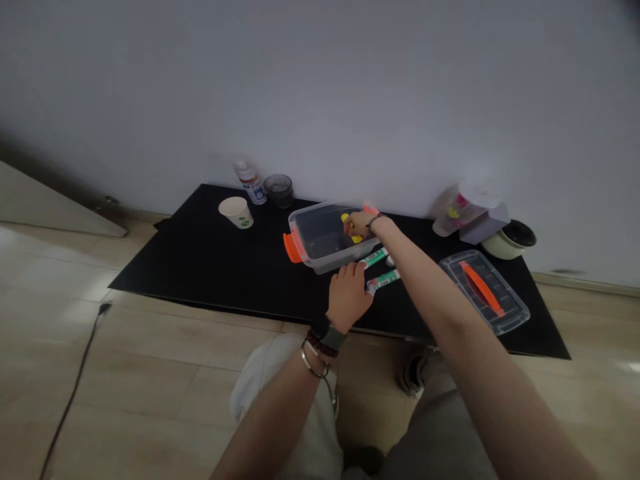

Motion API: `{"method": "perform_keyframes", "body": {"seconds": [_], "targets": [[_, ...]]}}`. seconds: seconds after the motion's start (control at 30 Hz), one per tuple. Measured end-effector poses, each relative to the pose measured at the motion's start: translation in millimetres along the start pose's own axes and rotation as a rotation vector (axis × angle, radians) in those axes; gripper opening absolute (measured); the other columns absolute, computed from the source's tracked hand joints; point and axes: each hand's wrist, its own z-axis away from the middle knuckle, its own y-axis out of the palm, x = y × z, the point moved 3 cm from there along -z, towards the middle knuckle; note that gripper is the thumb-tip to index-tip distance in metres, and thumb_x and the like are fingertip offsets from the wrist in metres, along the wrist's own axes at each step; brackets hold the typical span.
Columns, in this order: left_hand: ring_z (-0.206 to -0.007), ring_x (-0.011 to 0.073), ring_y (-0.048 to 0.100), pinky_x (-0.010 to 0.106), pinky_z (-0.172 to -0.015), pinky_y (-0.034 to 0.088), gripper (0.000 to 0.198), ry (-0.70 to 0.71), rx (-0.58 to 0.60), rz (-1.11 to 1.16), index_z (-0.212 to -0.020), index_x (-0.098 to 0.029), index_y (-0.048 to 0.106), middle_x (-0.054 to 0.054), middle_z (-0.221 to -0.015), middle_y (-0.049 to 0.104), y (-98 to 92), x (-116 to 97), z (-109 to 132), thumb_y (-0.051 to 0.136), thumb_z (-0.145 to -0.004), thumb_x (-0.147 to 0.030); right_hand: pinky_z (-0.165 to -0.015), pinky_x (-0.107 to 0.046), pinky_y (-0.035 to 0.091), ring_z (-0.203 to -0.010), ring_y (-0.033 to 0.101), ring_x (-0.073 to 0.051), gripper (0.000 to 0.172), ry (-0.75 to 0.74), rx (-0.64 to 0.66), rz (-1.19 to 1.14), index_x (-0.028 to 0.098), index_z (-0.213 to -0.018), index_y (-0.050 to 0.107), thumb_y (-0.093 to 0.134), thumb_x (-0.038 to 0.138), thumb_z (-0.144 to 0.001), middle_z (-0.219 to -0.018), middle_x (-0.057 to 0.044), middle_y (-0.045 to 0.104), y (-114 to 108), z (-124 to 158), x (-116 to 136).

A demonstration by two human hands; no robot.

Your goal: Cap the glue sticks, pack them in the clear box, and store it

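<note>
My right hand (359, 223) reaches down into a clear plastic box (327, 263) with orange latches. Its fingers are closed round a small yellow object (357, 239), which sticks out on both sides of them; its exact kind is hidden. In front of the box, my left hand (349, 297) has its fingers curled at two green-and-white tubes, an upper tube (375, 257) and a lower tube (386, 279). Both tubes extend rightward from that hand, and their left ends are partly covered. A small white piece (390, 261) lies between the tubes, beside my right forearm.
The black tabletop (200, 267) stands against a wall. On its left are a paper cup (237, 212), a spray can (251, 183) and a dark glass (279, 191). To the right are a clear lid (515, 310) with an orange handle, a plastic cup (449, 213) and a pale pot (503, 247).
</note>
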Motion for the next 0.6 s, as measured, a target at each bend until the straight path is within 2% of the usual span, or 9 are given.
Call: {"method": "perform_keyframes", "body": {"seconds": [0.07, 0.1, 0.17, 0.23, 0.27, 0.33, 0.43, 0.5, 0.6], "targets": [[-0.116, 0.0305, 0.057, 0.044, -0.098, 0.046, 0.042, -0.004, -0.040, 0.171, -0.133, -0.011, 0.048, 0.018, -0.124, 0.060, 0.4, 3.9, -5.9, 0.048, -0.098, -0.035, -0.070, -0.028, 0.050, -0.071, 0.063, -0.016, 0.020, -0.027, 0.019, 0.014, 0.017, -0.088, 0.072, 0.068, 0.003, -0.074, -0.076, -0.002, 0.069, -19.3, 19.7, 0.0], [-0.117, 0.0293, 0.057, 0.044, -0.100, 0.045, 0.044, 0.009, -0.061, 0.283, -0.135, -0.010, 0.046, 0.019, -0.127, 0.058, 1.4, 4.8, -8.5, 0.047, -0.099, -0.035, -0.073, -0.028, 0.050, -0.076, 0.063, -0.016, 0.028, -0.071, -0.011, -0.005, 0.018, -0.101, 0.070, 0.066, 0.006, -0.076, -0.087, -0.004, 0.070, -30.0, 35.6, 1.5], [-0.119, 0.0271, 0.057, 0.042, -0.100, 0.047, 0.046, 0.055, -0.093, 0.519, -0.138, -0.011, 0.041, 0.021, -0.134, 0.054, 4.5, 4.8, -12.1, 0.047, -0.099, -0.034, -0.074, -0.030, 0.051, -0.080, 0.063, -0.017, 0.049, -0.130, -0.082, -0.103, 0.019, -0.128, 0.057, 0.063, 0.016, -0.080, -0.104, -0.007, 0.068, -46.5, 75.7, 4.4], [-0.119, 0.0258, 0.058, 0.039, -0.095, 0.050, 0.047, 0.102, -0.063, 0.719, -0.139, -0.013, 0.039, 0.021, -0.138, 0.052, 8.6, 2.4, -13.0, 0.049, -0.098, -0.035, -0.069, -0.029, 0.052, -0.075, 0.063, -0.016, 0.064, -0.095, -0.095, -0.233, 0.021, -0.142, 0.042, 0.064, 0.025, -0.081, -0.104, -0.007, 0.066, -49.5, 117.2, 4.2], [-0.117, 0.0250, 0.059, 0.038, -0.092, 0.051, 0.046, 0.120, -0.013, 0.791, -0.138, -0.014, 0.041, 0.020, -0.136, 0.054, 11.1, 0.5, -12.4, 0.049, -0.098, -0.036, -0.067, -0.028, 0.052, -0.074, 0.064, -0.015, 0.069, -0.062, -0.111, -0.293, 0.021, -0.144, 0.038, 0.065, 0.029, -0.081, -0.103, -0.006, 0.065, -46.5, 135.2, 2.9], [-0.104, 0.0224, 0.064, 0.036, -0.087, 0.053, 0.041, 0.144, 0.129, 0.885, -0.130, -0.015, 0.047, 0.016, -0.123, 0.062, 16.1, -4.1, -8.6, 0.049, -0.098, -0.039, -0.064, -0.028, 0.051, -0.071, 0.063, -0.015, 0.063, 0.017, -0.166, -0.364, 0.020, -0.138, 0.040, 0.065, 0.035, -0.082, -0.095, -0.004, 0.064, -34.2, 162.8, -2.0], [-0.083, 0.0180, 0.066, 0.034, -0.080, 0.053, 0.035, 0.143, 0.304, 0.904, -0.116, -0.016, 0.054, 0.008, -0.097, 0.068, 21.6, -9.4, 1.8, 0.046, -0.098, -0.045, -0.061, -0.026, 0.046, -0.063, 0.057, -0.014, 0.027, 0.108, -0.208, -0.377, 0.020, -0.104, 0.054, 0.057, 0.042, -0.090, -0.075, 0.001, 0.058, -9.9, 184.2, -9.5], [-0.075, 0.0167, 0.063, 0.032, -0.074, 0.051, 0.037, 0.129, 0.352, 0.874, -0.111, -0.017, 0.056, 0.004, -0.086, 0.065, 23.6, -11.6, 10.0, 0.046, -0.097, -0.050, -0.058, -0.025, 0.040, -0.058, 0.050, -0.012, 0.027, 0.122, -0.185, -0.354, 0.021, -0.083, 0.052, 0.051, 0.046, -0.094, -0.064, 0.003, 0.052, 2.3, 191.6, -11.7], [-0.068, 0.0151, 0.058, 0.029, -0.067, 0.048, 0.043, 0.114, 0.436, 0.875, -0.102, -0.017, 0.058, 0.001, -0.074, 0.059, 26.2, -15.0, 22.8, 0.045, -0.096, -0.057, -0.055, -0.025, 0.034, -0.056, 0.043, -0.011, 0.037, 0.135, -0.144, -0.370, 0.021, -0.072, 0.047, 0.050, 0.051, -0.094, -0.060, 0.004, 0.047, 8.2, 203.3, -13.1]]}}
